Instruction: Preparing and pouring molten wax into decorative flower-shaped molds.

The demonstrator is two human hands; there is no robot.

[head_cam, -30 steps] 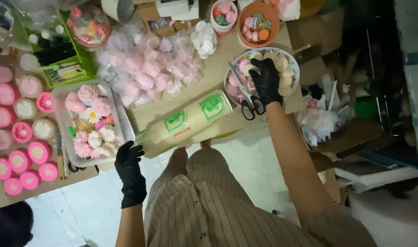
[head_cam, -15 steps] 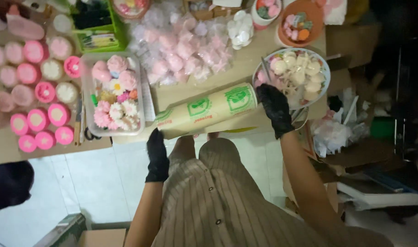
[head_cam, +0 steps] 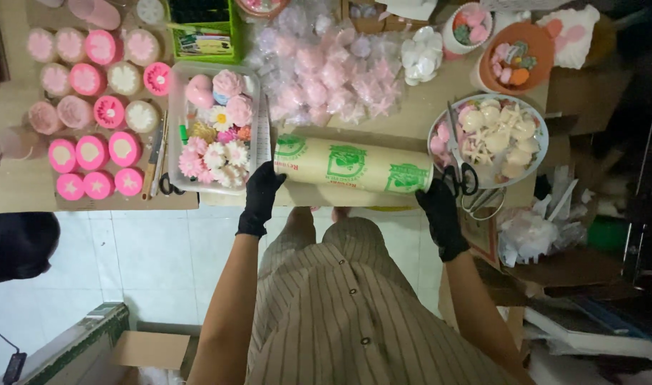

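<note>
Both hands in black gloves, one at each end of a big tan roll [head_cam: 354,167] w/ green print, lying lengthwise along the front edge of the table [head_cam: 19,187]. Left hand [head_cam: 259,197] closed round the roll's left end, fingers wrapped over it. Right hand [head_cam: 440,214] at the right end, pressed against it; how far its fingers curl can't be told. Just left of the roll: clear tray [head_cam: 179,128] of pink, white and yellow flower shapes. Behind the roll, toward the back edge: heap of pink pieces in clear wrap [head_cam: 326,75]. Near the right front corner, a patterned bowl [head_cam: 536,153] of pale round pieces, w/ black-handled scissors [head_cam: 460,171] lying on its left rim. Left part of the table: rows of pink and cream round moulds [head_cam: 90,107].
</note>
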